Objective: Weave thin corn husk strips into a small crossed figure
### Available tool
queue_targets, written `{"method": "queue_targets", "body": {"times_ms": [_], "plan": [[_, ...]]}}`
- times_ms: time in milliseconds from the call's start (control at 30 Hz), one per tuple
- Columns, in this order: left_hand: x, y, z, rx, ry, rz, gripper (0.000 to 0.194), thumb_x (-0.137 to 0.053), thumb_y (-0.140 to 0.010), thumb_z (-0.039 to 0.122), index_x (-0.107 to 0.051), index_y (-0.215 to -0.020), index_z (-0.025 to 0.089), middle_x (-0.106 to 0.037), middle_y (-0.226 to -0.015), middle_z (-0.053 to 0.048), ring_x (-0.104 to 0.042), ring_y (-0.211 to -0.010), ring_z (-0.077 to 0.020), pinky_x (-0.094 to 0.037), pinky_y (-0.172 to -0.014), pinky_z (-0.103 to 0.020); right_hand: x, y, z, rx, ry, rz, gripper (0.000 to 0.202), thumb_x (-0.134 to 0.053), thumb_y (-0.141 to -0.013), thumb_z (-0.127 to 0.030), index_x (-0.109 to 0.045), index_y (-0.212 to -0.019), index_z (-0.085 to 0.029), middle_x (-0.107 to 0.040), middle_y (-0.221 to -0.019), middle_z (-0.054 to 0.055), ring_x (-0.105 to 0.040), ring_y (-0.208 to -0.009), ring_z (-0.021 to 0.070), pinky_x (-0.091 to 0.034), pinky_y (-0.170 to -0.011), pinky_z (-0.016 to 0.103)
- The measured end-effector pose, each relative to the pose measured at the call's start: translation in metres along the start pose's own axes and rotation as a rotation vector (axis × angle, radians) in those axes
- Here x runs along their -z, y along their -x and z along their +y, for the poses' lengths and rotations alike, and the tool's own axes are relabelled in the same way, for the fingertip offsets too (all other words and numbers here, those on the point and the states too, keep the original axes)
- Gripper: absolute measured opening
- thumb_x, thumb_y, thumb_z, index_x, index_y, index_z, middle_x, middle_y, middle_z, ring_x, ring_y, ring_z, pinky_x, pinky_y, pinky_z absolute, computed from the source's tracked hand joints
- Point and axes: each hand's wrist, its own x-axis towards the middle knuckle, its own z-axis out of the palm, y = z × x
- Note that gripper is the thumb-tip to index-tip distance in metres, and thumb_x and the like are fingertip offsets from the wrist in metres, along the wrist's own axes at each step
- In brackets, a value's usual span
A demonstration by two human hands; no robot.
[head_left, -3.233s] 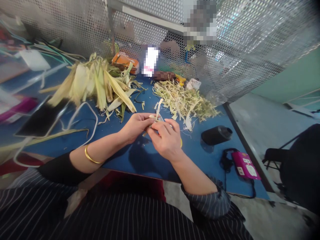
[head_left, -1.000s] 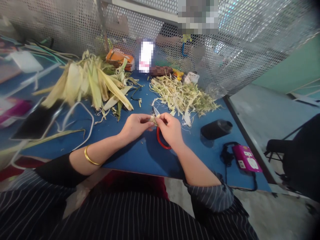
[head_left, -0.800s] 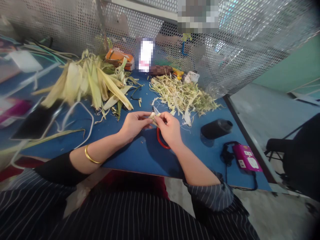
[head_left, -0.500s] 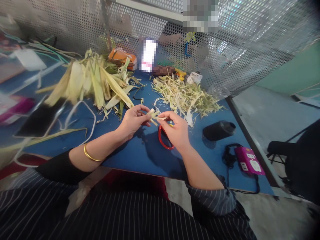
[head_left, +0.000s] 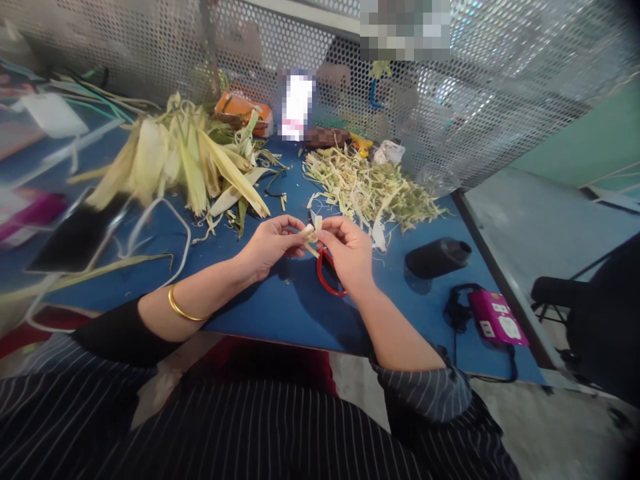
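Note:
A small pale husk strip (head_left: 311, 249) is pinched between both hands above the blue table. My left hand (head_left: 273, 245) grips its left part with thumb and fingers. Close beside it, my right hand (head_left: 349, 252) pinches the other part, where the strip looks folded. Red-handled scissors (head_left: 331, 283) lie on the table beneath my right hand, their blades partly hidden. Whole pale corn husks (head_left: 187, 160) are heaped at the back left. A pile of thin shredded strips (head_left: 370, 183) lies behind my right hand.
A black cylinder (head_left: 436, 259) lies on the blue table (head_left: 290, 313) at right, near a magenta box (head_left: 499, 319) with a black cable. A lit phone (head_left: 297, 107) stands at the back; a white cable (head_left: 187, 240) loops at left.
My right hand has shifted slightly left, closer to my left hand. The strip between them now looks more folded, with one end sticking up.

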Motion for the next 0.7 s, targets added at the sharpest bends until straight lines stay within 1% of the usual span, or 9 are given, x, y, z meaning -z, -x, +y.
{"method": "queue_targets", "body": {"times_ms": [100, 200, 400, 567, 700], "plan": [[-0.0002, -0.0004, -0.0006, 0.018, 0.007, 0.013, 0.015, -0.067, -0.070, 0.011, -0.057, -0.079, 0.016, -0.064, -0.063, 0.000, -0.058, -0.050, -0.0075, -0.049, -0.055, -0.021, 0.0000, 0.0006, 0.0005, 0.028, 0.058, 0.011, 0.010, -0.061, -0.079, -0.032, -0.062, -0.080, -0.022, -0.063, -0.071, -0.002, -0.057, -0.063, 0.0125, -0.048, -0.065, 0.029], [0.0005, -0.0006, 0.0000, 0.038, 0.020, 0.025, 0.015, -0.067, -0.070, 0.010, -0.056, -0.078, 0.016, -0.064, -0.063, 0.001, -0.058, -0.050, -0.0072, -0.049, -0.055, -0.020, 0.0008, 0.0014, 0.0018, 0.084, 0.127, -0.001, 0.011, -0.057, -0.082, -0.031, -0.063, -0.080, -0.021, -0.062, -0.073, 0.000, -0.057, -0.067, 0.0133, -0.047, -0.069, 0.030], [0.0026, -0.0008, 0.0008, 0.075, 0.031, 0.013, 0.015, -0.068, -0.069, 0.013, -0.056, -0.076, 0.016, -0.064, -0.063, 0.000, -0.056, -0.048, -0.0062, -0.048, -0.053, -0.019, 0.0034, 0.0035, 0.0005, 0.235, 0.447, -0.009, 0.009, -0.055, -0.081, -0.023, -0.059, -0.073, -0.020, -0.056, -0.081, 0.002, -0.055, -0.075, 0.0141, -0.045, -0.071, 0.029], [0.0022, -0.0020, -0.0029, 0.014, 0.000, 0.008, 0.017, -0.070, -0.068, 0.014, -0.057, -0.079, 0.015, -0.064, -0.065, 0.000, -0.057, -0.049, -0.0067, -0.050, -0.054, -0.020, 0.0041, 0.0056, -0.0025, 0.291, 0.628, -0.025, 0.010, -0.053, -0.082, -0.020, -0.057, -0.073, -0.020, -0.056, -0.083, 0.003, -0.054, -0.075, 0.0151, -0.044, -0.069, 0.029], [0.0023, -0.0024, -0.0064, -0.029, -0.024, -0.001, 0.018, -0.071, -0.068, 0.017, -0.057, -0.080, 0.015, -0.064, -0.065, 0.000, -0.057, -0.049, -0.0071, -0.050, -0.054, -0.021, 0.0037, 0.0062, -0.0015, 0.292, 0.682, -0.012, 0.011, -0.052, -0.083, -0.020, -0.057, -0.073, -0.020, -0.056, -0.083, 0.004, -0.054, -0.073, 0.0146, -0.043, -0.067, 0.029]]}}
